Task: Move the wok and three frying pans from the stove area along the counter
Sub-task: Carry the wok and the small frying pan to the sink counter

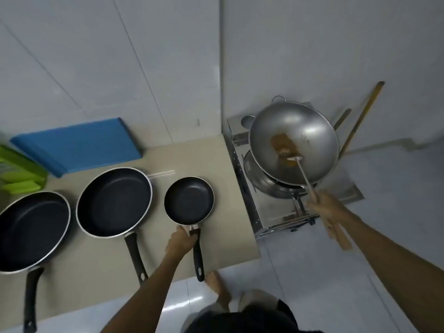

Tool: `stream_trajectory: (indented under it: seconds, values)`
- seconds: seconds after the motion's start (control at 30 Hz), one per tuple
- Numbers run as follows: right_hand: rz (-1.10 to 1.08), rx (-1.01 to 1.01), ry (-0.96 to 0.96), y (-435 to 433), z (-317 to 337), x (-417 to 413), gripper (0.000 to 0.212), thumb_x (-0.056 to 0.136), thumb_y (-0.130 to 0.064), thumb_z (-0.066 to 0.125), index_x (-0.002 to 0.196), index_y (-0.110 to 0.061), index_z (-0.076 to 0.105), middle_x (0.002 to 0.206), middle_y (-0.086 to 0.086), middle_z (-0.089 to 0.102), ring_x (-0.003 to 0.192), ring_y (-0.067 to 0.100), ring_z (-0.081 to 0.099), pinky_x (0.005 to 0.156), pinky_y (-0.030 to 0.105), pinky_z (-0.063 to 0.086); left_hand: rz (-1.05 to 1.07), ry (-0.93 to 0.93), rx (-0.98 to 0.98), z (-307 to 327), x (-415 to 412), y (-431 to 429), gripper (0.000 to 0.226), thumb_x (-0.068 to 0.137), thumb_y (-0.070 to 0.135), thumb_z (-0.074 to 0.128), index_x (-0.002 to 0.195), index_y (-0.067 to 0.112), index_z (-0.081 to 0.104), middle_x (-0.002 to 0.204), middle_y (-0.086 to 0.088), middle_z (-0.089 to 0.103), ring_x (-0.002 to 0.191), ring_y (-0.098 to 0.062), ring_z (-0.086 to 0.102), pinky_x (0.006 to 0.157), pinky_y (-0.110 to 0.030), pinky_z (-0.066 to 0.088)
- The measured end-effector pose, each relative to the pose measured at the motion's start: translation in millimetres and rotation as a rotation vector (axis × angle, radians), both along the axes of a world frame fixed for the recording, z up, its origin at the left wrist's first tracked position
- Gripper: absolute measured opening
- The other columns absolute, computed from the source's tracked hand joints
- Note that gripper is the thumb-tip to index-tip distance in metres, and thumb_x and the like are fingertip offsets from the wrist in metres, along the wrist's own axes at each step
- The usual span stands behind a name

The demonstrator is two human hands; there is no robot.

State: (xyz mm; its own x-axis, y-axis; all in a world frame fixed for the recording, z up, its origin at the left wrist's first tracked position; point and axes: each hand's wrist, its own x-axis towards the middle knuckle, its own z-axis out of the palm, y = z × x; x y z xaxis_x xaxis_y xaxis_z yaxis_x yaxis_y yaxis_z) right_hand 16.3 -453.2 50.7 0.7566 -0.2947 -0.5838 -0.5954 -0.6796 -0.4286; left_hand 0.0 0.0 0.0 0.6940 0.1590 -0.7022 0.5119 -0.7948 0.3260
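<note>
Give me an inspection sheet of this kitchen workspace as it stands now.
Surface: beige counter, with the pans on it.
Job's things: wok tilted over the stove, with brown residue inside; small frying pan, medium frying pan and large frying pan in a row on the counter.
Clutter: blue cutting board leaning on the wall; green rack at the left edge; wooden stick behind the stove.
Grippers: left hand grips the small frying pan's handle near the bowl; right hand holds the wok's wooden handle.
Cables: nothing seen.
Surroundings: pale tiled wall and glossy tiled floor.
</note>
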Motion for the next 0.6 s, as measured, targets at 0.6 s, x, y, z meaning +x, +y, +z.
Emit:
stream_trajectory:
  seconds: [0.6]
  values:
    - [-0.111, 0.112, 0.046, -32, -23, 8, 0.039, 0.094, -0.035, 0.068, 0.118, -0.005, 0.057, 0.109, 0.016, 0.065, 0.098, 0.031, 0.062, 0.083, 0.038, 0.048, 0.719, 0.078, -0.527, -14, -13, -52, 0.016, 0.098, 0.012, 0.061, 0.100, -0.003, 0.063, 0.074, -0.016, 0.065, 0.054, -0.028, 0.063, 0.057, -0.034, 0.057]
